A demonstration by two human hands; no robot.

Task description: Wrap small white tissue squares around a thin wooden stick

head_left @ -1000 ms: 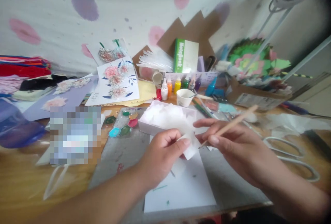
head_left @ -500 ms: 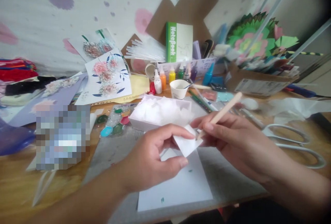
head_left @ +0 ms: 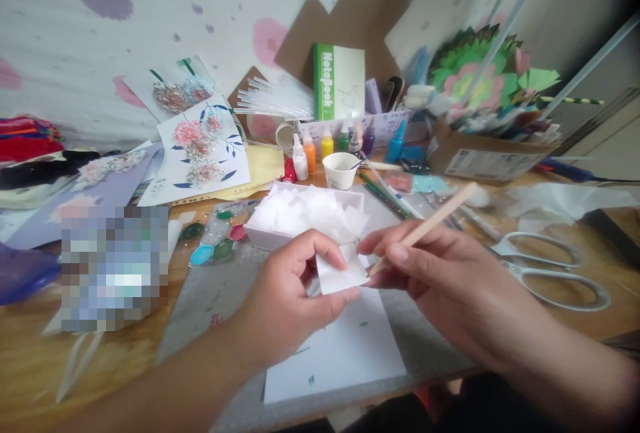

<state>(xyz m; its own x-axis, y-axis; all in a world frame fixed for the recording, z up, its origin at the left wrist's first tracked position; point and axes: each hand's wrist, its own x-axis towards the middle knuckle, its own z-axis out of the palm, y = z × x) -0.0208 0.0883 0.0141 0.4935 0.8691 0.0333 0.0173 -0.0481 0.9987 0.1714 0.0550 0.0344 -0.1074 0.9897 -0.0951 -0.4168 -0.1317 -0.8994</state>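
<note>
One paper square (head_left: 333, 278) | left hand (head_left: 287, 293) is holding it between fingers, before the white box (head_left: 267, 238) | right hand (head_left: 443, 263) is pinching a wooden stick (head_left: 445, 210), also before the box

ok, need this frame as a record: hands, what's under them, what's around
left hand: holds small white paper
right hand: holds wooden stick, lower end close to the paper; contact unclear
under hands: white sheet with green marks, on grey mat
beyond hands: box of white pieces, paper cup, yellow bottle
right side: scissors, handles toward the person
back: green-and-white notebook, upright
</note>
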